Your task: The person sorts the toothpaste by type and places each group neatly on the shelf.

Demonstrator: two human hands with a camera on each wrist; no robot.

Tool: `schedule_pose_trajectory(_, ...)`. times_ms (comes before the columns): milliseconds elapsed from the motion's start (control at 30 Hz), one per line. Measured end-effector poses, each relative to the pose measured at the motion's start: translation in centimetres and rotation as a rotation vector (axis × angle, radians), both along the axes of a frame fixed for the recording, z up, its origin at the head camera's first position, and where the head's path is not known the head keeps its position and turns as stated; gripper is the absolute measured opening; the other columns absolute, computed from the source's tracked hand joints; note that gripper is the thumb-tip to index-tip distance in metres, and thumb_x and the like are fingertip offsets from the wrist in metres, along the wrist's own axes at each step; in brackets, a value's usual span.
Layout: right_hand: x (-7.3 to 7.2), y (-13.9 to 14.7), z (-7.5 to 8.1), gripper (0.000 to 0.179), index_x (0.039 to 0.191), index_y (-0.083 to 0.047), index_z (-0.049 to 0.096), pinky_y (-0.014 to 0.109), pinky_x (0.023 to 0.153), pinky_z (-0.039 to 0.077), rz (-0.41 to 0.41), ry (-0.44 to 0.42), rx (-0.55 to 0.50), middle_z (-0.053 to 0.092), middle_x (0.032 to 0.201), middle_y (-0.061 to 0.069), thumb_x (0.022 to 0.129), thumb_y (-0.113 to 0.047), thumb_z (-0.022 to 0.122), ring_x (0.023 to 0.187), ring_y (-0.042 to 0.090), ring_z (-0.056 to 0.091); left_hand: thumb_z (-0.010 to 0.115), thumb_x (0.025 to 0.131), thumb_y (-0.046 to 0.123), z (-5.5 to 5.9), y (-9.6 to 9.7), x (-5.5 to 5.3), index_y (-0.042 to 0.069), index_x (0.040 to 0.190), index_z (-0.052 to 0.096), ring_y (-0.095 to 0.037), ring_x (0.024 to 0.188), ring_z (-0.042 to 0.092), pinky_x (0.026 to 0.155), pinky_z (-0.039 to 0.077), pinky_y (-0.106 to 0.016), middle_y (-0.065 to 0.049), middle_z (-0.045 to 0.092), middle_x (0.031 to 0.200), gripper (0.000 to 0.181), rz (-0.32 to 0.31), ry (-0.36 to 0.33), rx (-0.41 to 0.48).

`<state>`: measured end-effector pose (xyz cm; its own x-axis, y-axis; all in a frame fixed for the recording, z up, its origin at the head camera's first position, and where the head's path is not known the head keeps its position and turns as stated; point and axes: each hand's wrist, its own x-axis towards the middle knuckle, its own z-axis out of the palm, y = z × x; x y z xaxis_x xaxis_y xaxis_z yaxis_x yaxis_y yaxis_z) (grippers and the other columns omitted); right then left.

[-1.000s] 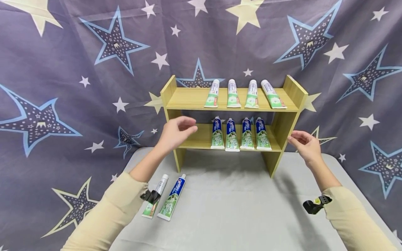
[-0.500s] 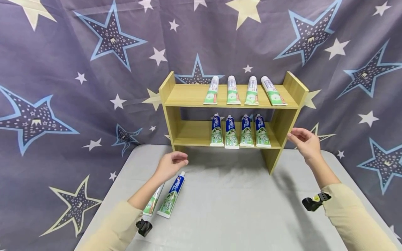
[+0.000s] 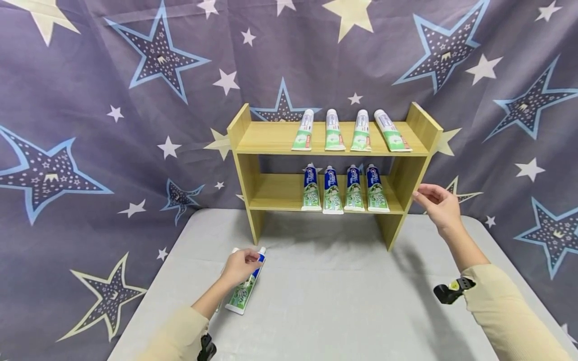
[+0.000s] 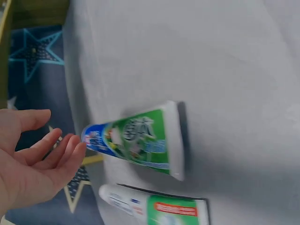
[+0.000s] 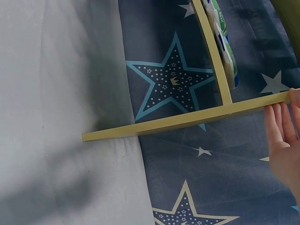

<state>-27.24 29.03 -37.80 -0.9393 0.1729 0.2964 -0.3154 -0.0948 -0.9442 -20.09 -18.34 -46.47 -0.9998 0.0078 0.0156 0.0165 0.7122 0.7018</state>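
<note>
My left hand (image 3: 239, 268) is over the table at the left, thumb and fingers apart around the cap end of a blue-and-green toothpaste tube (image 3: 241, 296). In the left wrist view the fingertips come right to the cap of this toothpaste tube (image 4: 140, 136), with the thumb held away. A white-and-green toothpaste tube (image 4: 171, 208) lies beside it, mostly hidden by my hand in the head view. My right hand (image 3: 442, 210) holds the right side panel of the wooden shelf (image 3: 271, 138), thumb at its front edge and fingers against the outer face.
White-and-green tubes (image 3: 333, 133) lie in a row on the upper board, blue-and-green ones (image 3: 354, 190) on the lower board. Both rows leave bare wood at the left. A starry curtain (image 3: 180, 125) hangs behind the grey-covered table (image 3: 325, 301).
My left hand has come down from the shelf's left side to the blue-and-green toothpaste tube on the table. My right hand has stayed at the side panel. The head view has tilted slightly.
</note>
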Motion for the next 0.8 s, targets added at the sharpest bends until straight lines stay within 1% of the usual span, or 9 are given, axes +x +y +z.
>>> schedule_pose_trajectory(133, 0.0, 0.0, 0.0, 0.028, 0.085, -0.019, 0.069, 0.007, 0.066, 0.054, -0.006, -0.003, 0.015, 0.071, 0.075, -0.016, 0.083, 0.008, 0.066, 0.068, -0.005, 0.066, 0.068, 0.081, 0.005, -1.0, -0.6, -0.2, -0.004, 0.096, 0.068, -0.021, 0.079, 0.064, 0.072, 0.055, -0.033, -0.014, 0.070, 0.087, 0.017, 0.029, 0.017, -0.034)
schedule_pose_trajectory(200, 0.0, 0.1, 0.0, 0.027, 0.086, -0.019, 0.069, 0.007, 0.066, 0.054, -0.007, -0.005, 0.017, 0.070, 0.075, -0.016, 0.083, 0.008, 0.066, 0.068, -0.005, 0.066, 0.069, 0.081, 0.005, -1.3, -0.9, -0.3, -0.004, 0.097, 0.068, -0.022, 0.080, 0.065, 0.073, 0.056, -0.035, -0.015, 0.071, 0.088, 0.018, 0.040, 0.014, -0.051)
schedule_pose_trajectory(367, -0.1, 0.1, -0.1, 0.027, 0.085, -0.020, 0.069, 0.007, 0.065, 0.054, -0.014, -0.002, 0.028, 0.070, 0.075, -0.016, 0.083, 0.007, 0.067, 0.068, -0.005, 0.066, 0.069, 0.081, 0.006, -1.8, -1.4, -0.5, -0.005, 0.100, 0.066, -0.026, 0.084, 0.066, 0.078, 0.057, -0.041, -0.019, 0.070, 0.093, 0.023, 0.056, -0.014, -0.091)
schedule_pose_trajectory(467, -0.1, 0.1, -0.2, 0.028, 0.085, -0.020, 0.069, 0.007, 0.065, 0.054, -0.015, 0.007, 0.035, 0.071, 0.074, -0.016, 0.083, 0.007, 0.067, 0.068, -0.005, 0.066, 0.070, 0.080, 0.006, -2.0, -1.6, -0.4, -0.006, 0.099, 0.065, -0.026, 0.083, 0.065, 0.078, 0.057, -0.042, -0.019, 0.069, 0.092, 0.023, 0.051, -0.028, -0.106)
schedule_pose_trajectory(567, -0.1, 0.1, -0.2, 0.027, 0.085, -0.020, 0.069, 0.006, 0.065, 0.054, -0.017, 0.014, 0.045, 0.071, 0.074, -0.017, 0.084, 0.007, 0.067, 0.068, -0.005, 0.067, 0.072, 0.079, 0.006, -2.4, -1.7, -0.4, -0.006, 0.098, 0.064, -0.024, 0.080, 0.063, 0.076, 0.057, -0.040, -0.017, 0.068, 0.089, 0.023, 0.051, -0.045, -0.106)
schedule_pose_trajectory(667, -0.1, 0.1, -0.1, 0.027, 0.085, -0.021, 0.069, 0.007, 0.065, 0.054, -0.029, 0.013, 0.063, 0.070, 0.074, -0.018, 0.084, 0.005, 0.067, 0.068, -0.006, 0.066, 0.072, 0.077, 0.005, -3.0, -1.8, -0.5, -0.005, 0.094, 0.064, -0.022, 0.076, 0.062, 0.072, 0.056, -0.038, -0.015, 0.067, 0.085, 0.021, 0.051, -0.024, -0.110)
schedule_pose_trajectory(700, -0.1, 0.1, -0.1, 0.026, 0.085, -0.021, 0.069, 0.007, 0.066, 0.055, -0.029, 0.013, 0.064, 0.070, 0.074, -0.018, 0.084, 0.005, 0.067, 0.068, -0.006, 0.066, 0.072, 0.077, 0.007, -3.5, -2.0, -0.6, -0.005, 0.093, 0.064, -0.021, 0.074, 0.061, 0.069, 0.055, -0.035, -0.014, 0.066, 0.082, 0.021, 0.040, 0.011, -0.117)
schedule_pose_trajectory(800, 0.0, 0.2, -0.1, 0.026, 0.085, -0.021, 0.069, 0.007, 0.066, 0.054, -0.032, 0.013, 0.069, 0.070, 0.074, -0.018, 0.084, 0.005, 0.068, 0.068, -0.006, 0.066, 0.073, 0.077, 0.007, -3.7, -1.8, -0.5, -0.005, 0.091, 0.063, -0.021, 0.072, 0.060, 0.067, 0.055, -0.034, -0.014, 0.066, 0.081, 0.021, 0.040, 0.037, -0.137)
